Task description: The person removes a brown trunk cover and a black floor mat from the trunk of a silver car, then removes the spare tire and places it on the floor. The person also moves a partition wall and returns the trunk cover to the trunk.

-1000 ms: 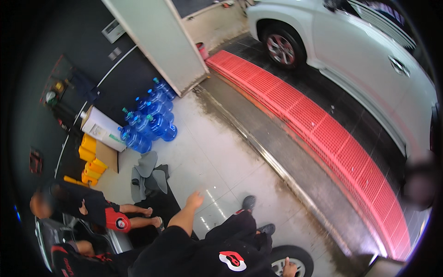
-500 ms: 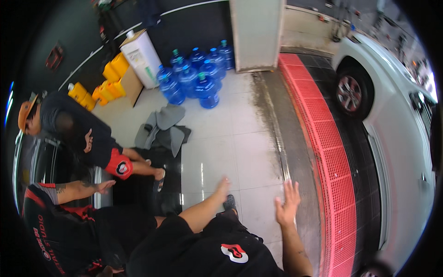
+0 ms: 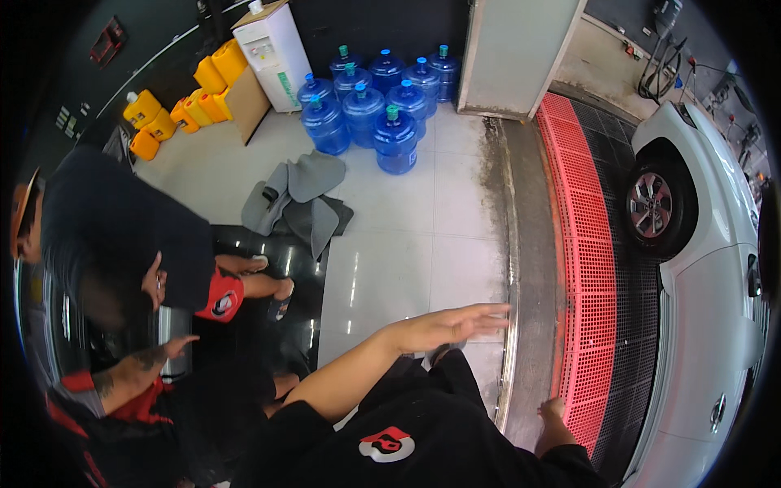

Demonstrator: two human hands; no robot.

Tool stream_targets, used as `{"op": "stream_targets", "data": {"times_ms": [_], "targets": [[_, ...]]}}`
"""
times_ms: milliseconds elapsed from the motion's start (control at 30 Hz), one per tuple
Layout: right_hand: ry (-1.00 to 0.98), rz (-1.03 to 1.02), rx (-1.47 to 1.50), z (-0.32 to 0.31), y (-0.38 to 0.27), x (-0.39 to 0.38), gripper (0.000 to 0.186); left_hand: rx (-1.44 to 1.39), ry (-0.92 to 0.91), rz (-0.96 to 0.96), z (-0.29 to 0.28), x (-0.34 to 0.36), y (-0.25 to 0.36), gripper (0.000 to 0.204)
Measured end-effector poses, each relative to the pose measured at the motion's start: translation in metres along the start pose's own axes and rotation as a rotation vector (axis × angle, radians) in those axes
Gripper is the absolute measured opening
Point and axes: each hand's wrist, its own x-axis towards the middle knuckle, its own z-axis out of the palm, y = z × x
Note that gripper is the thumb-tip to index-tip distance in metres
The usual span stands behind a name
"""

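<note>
The floor tiles are smooth and glossy, mirroring streaks of light. A metal strip gleams along rough, matt concrete. The red grating looks like moulded plastic, dully shiny. Blue bottles are clear, glossy plastic; yellow jugs are opaque plastic. Grey mats look matt and feltlike. The white car wears glossy paint; the person's black shirt is matt cloth.

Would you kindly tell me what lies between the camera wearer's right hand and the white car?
In the head view, red grating, then black grating, lies between the right hand and the white car.
</note>
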Motion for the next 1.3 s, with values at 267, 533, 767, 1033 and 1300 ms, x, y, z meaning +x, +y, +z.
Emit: {"op": "stream_targets", "data": {"times_ms": [267,533,767,1033,1300], "targets": [[0.220,0.402,0.428,-0.134,-0.079,0.042,0.076,0.584,0.985,-0.670,-0.170,-0.061,-0.132,0.074],[0.348,-0.374,0.478,-0.414,-0.286,0.197,0.055,0.747,0.957,-1.469,-0.235,-0.205,-0.189,0.064],[0.382,-0.524,0.501,-0.549,-0.375,0.277,0.046,0.562,1.129,-1.489,-0.359,-0.147,-0.158,0.067],[0.066,0.074,0.413,-0.475,-0.274,0.360,0.065,0.870,1.121,-0.824,-0.632,0.134,0.015,0.069],[0.046,0.198,1.000,-0.431,-0.227,0.416,0.038,0.907,0.947,-0.291,-0.788,0.425,0.182,0.057]]}}
